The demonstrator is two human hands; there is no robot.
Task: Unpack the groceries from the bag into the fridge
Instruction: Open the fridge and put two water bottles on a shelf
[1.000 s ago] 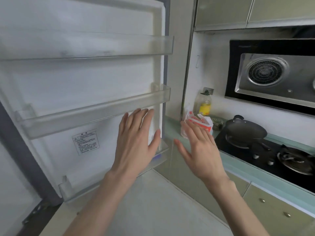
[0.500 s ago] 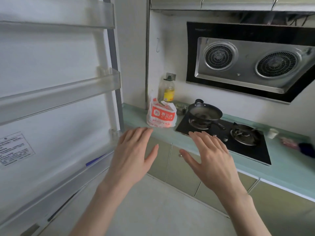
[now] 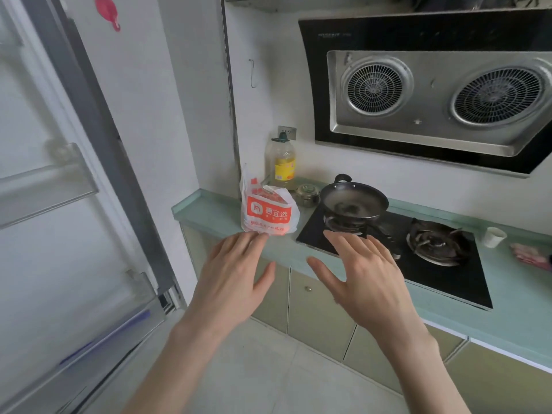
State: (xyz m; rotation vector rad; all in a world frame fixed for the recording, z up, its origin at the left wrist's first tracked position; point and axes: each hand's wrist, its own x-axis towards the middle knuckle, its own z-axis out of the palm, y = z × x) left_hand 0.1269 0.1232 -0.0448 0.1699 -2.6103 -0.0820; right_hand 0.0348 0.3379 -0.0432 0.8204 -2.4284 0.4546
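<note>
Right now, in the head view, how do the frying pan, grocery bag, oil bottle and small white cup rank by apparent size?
1. Frying pan and grocery bag: too alike to rank.
2. Oil bottle.
3. White cup.

The scene was lit evenly by soft, diffuse light, and only faint shadows were cast beneath the counter [image 3: 298,258] edge. Strong wide-angle distortion was seen at the edges, where straight lines were bent. The fridge door [image 3: 59,234] at the left was smeared by motion blur, while the centre was rendered fairly sharp.
</note>
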